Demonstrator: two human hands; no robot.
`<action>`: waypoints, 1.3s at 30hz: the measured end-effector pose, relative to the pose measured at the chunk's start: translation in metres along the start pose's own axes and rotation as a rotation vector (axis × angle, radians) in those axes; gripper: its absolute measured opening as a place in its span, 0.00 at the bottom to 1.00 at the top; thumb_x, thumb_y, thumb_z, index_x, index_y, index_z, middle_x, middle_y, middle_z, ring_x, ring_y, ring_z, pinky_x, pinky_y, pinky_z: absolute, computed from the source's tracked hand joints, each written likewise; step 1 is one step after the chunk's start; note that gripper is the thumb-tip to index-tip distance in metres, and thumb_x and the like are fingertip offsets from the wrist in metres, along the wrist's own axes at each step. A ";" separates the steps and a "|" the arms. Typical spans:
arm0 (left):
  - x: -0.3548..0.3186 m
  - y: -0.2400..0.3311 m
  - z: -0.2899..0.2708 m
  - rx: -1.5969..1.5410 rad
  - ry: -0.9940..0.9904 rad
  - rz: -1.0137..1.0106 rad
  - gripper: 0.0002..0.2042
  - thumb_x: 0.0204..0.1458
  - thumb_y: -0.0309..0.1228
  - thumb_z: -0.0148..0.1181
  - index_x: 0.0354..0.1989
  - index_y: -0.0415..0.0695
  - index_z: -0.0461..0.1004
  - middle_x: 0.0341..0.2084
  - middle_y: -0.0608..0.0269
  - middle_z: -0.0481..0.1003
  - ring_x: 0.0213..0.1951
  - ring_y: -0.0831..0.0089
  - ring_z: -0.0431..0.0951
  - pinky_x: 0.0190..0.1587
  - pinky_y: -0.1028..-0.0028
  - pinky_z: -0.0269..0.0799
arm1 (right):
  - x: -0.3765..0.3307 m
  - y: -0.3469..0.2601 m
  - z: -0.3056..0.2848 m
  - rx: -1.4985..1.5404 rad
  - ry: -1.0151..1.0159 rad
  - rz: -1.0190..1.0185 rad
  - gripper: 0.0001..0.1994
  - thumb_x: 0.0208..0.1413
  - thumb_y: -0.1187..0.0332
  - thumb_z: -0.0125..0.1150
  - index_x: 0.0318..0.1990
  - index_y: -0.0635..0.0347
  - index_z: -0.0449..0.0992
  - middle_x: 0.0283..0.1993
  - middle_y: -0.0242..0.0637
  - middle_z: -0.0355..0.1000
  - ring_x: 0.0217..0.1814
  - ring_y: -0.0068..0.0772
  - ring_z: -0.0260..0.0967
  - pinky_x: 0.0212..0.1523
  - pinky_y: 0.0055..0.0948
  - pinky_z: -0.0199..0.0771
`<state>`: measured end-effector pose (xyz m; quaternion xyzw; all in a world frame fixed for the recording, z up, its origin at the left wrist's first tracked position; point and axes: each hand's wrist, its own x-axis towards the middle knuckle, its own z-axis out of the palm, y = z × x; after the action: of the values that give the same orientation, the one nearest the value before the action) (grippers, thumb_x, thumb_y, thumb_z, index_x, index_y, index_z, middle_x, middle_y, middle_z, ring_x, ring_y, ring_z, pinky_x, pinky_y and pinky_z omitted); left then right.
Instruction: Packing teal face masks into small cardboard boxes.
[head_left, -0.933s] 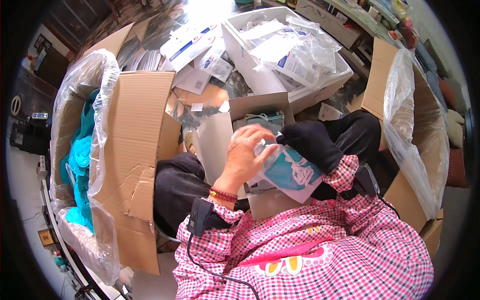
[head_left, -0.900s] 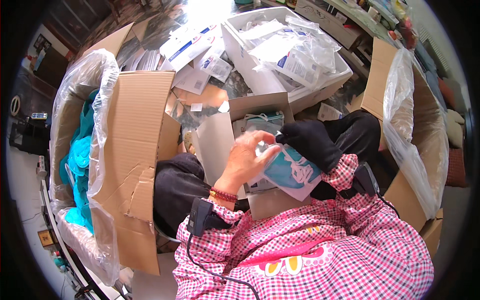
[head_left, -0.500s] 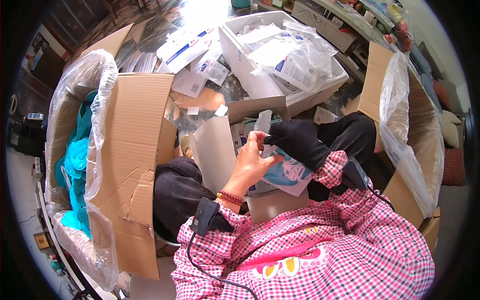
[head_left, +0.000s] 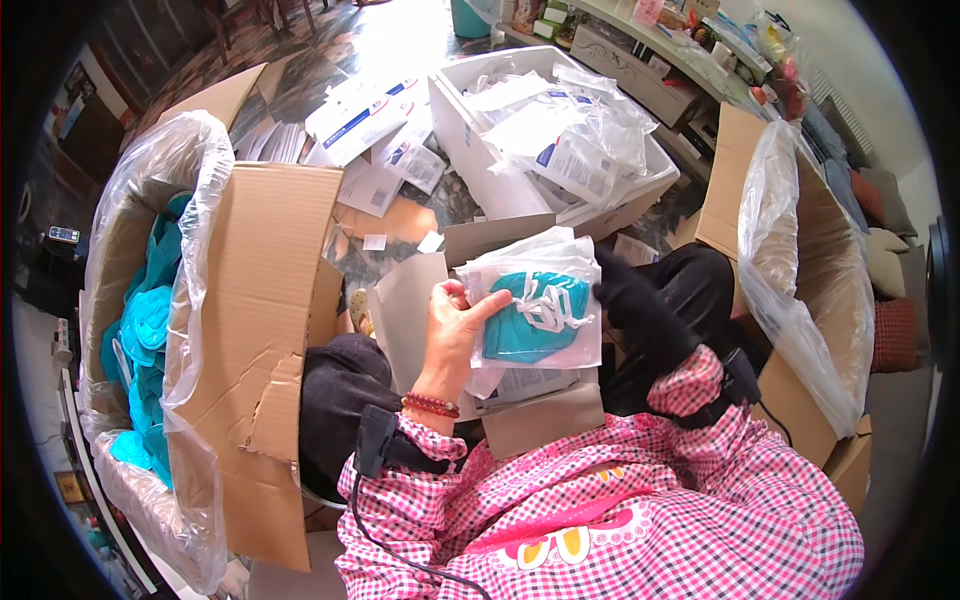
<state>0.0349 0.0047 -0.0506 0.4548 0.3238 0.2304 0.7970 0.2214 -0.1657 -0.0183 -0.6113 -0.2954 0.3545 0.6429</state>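
My left hand (head_left: 458,325), bare with a red bead bracelet, grips the left side of a clear plastic bag (head_left: 585,345). Its thumb lies over the front. Inside the bag is a folded teal fabric item (head_left: 505,325) with a bundle of white ties on top. My right hand (head_left: 635,295), in a black glove, is at the bag's right edge. Its fingers are dark and smeared, so their hold cannot be made out. Below the bag, between my knees, stands an open small carton (head_left: 545,420) with printed plastic packages inside, partly hidden by the bag.
On the left, a plastic-lined cardboard box (head_left: 250,350) holds several teal fabric pieces (head_left: 145,340). Another lined box (head_left: 790,300) stands at the right. Ahead is a white foam box (head_left: 465,140) heaped with clear printed bags (head_left: 580,150). White printed cartons (head_left: 360,125) lie on the floor beside it.
The bag with the teal item has come up and now faces me flat above the carton. My left hand moved down and left; my gloved right hand shifted to the bag's right edge.
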 end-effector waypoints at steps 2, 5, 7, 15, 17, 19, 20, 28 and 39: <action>-0.003 -0.004 0.001 0.136 0.075 -0.034 0.27 0.46 0.25 0.75 0.48 0.38 0.62 0.39 0.57 0.77 0.39 0.73 0.79 0.43 0.76 0.77 | -0.018 0.007 0.009 0.035 -0.058 0.051 0.24 0.58 0.75 0.64 0.62 0.65 0.67 0.53 0.38 0.74 0.52 0.29 0.71 0.56 0.31 0.71; -0.007 -0.014 0.006 -0.045 -0.052 -0.017 0.21 0.54 0.33 0.69 0.49 0.39 0.66 0.38 0.63 0.76 0.39 0.76 0.78 0.41 0.78 0.76 | -0.023 0.015 0.011 -0.076 0.190 0.101 0.15 0.62 0.69 0.62 0.55 0.63 0.74 0.47 0.33 0.77 0.48 0.24 0.70 0.53 0.27 0.70; -0.007 -0.009 -0.002 -0.074 -0.113 -0.174 0.16 0.65 0.40 0.56 0.53 0.41 0.69 0.43 0.66 0.76 0.44 0.79 0.77 0.46 0.78 0.74 | -0.020 0.011 0.009 -0.139 0.230 0.088 0.14 0.63 0.70 0.59 0.54 0.63 0.74 0.47 0.33 0.76 0.47 0.24 0.70 0.51 0.27 0.70; -0.015 -0.004 0.007 -0.359 -0.308 -0.146 0.17 0.65 0.29 0.51 0.62 0.40 0.66 0.49 0.64 0.76 0.48 0.77 0.77 0.50 0.76 0.73 | -0.015 0.032 -0.020 -0.458 0.357 -0.034 0.11 0.64 0.65 0.56 0.46 0.64 0.77 0.39 0.38 0.77 0.43 0.28 0.71 0.49 0.28 0.69; -0.012 -0.009 0.004 -0.378 -0.396 -0.167 0.20 0.63 0.27 0.55 0.63 0.42 0.66 0.50 0.69 0.76 0.47 0.80 0.76 0.49 0.77 0.73 | -0.013 0.037 -0.026 -0.465 0.344 -0.032 0.11 0.64 0.66 0.56 0.46 0.64 0.77 0.40 0.38 0.77 0.43 0.28 0.71 0.49 0.28 0.70; -0.014 -0.008 0.005 -0.283 -0.440 -0.139 0.19 0.62 0.27 0.55 0.62 0.41 0.67 0.51 0.69 0.76 0.47 0.81 0.76 0.47 0.76 0.73 | -0.012 0.028 -0.019 -0.471 0.330 -0.029 0.11 0.64 0.67 0.56 0.46 0.64 0.77 0.40 0.38 0.77 0.43 0.28 0.72 0.49 0.28 0.70; -0.016 -0.008 0.007 -0.183 -0.486 -0.113 0.19 0.62 0.26 0.56 0.61 0.40 0.69 0.51 0.68 0.76 0.47 0.81 0.76 0.46 0.76 0.74 | -0.015 0.024 -0.013 -0.515 0.326 -0.041 0.10 0.64 0.68 0.57 0.47 0.64 0.77 0.41 0.38 0.78 0.44 0.28 0.73 0.49 0.28 0.71; -0.024 -0.016 0.007 -0.407 -0.373 -0.218 0.23 0.58 0.23 0.60 0.63 0.37 0.67 0.56 0.60 0.73 0.53 0.75 0.74 0.58 0.73 0.70 | -0.028 -0.004 0.029 -0.862 0.257 -0.436 0.10 0.57 0.73 0.62 0.46 0.61 0.78 0.41 0.45 0.77 0.43 0.43 0.77 0.45 0.35 0.75; 0.002 -0.044 -0.006 -0.465 -0.458 0.214 0.16 0.57 0.22 0.61 0.54 0.36 0.75 0.47 0.60 0.79 0.46 0.74 0.79 0.51 0.73 0.76 | -0.025 -0.023 0.030 -1.171 0.263 -0.505 0.04 0.58 0.70 0.60 0.38 0.57 0.79 0.28 0.46 0.74 0.32 0.53 0.74 0.32 0.39 0.73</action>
<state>0.0354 -0.0117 -0.0916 0.3324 0.0260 0.2723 0.9026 0.1846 -0.1685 0.0085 -0.8105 -0.4934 -0.1051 0.2976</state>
